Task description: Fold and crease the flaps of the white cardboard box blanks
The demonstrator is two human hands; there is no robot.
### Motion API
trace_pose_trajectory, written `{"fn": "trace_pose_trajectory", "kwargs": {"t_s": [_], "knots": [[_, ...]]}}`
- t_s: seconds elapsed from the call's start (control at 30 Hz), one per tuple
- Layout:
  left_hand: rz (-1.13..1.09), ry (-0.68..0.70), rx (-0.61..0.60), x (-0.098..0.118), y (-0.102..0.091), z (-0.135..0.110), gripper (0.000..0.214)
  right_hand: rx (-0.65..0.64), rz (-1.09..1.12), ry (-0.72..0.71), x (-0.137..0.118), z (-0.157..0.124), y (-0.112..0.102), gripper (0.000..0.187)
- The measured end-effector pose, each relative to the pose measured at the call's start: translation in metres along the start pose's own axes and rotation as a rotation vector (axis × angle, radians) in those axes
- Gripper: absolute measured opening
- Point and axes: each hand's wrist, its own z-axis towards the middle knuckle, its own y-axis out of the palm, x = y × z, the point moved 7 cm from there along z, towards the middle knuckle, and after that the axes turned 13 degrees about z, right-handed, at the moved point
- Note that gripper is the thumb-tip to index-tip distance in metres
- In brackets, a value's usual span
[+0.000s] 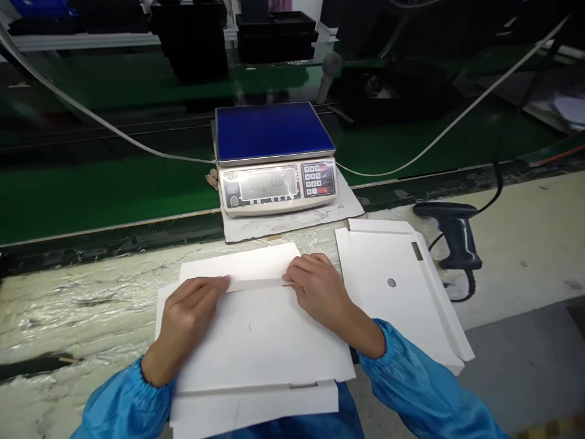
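Observation:
A white die-cut cardboard blank [265, 344] lies on the bench in front of me, and its far flap [240, 265] is folded over. My left hand [192, 323] grips the flap's near edge on the left side. My right hand [317, 299] holds the same folded edge on the right side. To the right lies a second white cardboard blank [393, 292] with a small round hole, untouched by either hand and partly under my right forearm.
A digital bench scale [274, 158] with a blue platform stands on a white sheet beyond the blanks. A black handheld barcode scanner [454, 235] lies at the right, with its coiled cord. Foil covers the bench [82, 292]. A green conveyor belt [100, 201] and black bins lie behind.

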Motion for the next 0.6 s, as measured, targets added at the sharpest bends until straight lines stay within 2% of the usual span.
{"fn": "trace_pose_trajectory", "kwargs": {"t_s": [0.1, 0.2, 0.33, 0.47, 0.6], "knots": [[0.014, 0.045, -0.016, 0.011, -0.001, -0.011, 0.067, 0.039, -0.073, -0.053, -0.009, -0.008, 0.001, 0.033], [0.055, 0.088, -0.060, 0.019, -0.001, -0.018, 0.076, 0.065, -0.165, -0.102, -0.019, -0.019, 0.002, 0.034], [0.108, 0.097, -0.097, 0.023, 0.001, -0.024, 0.076, 0.016, -0.219, -0.109, -0.027, -0.034, 0.008, 0.033], [0.137, 0.079, -0.134, 0.028, 0.005, -0.025, 0.077, -0.081, -0.270, -0.096, -0.034, -0.042, 0.015, 0.044], [0.148, 0.078, -0.203, 0.040, 0.013, -0.016, 0.070, -0.174, -0.324, -0.104, -0.041, -0.041, 0.023, 0.054]]}}
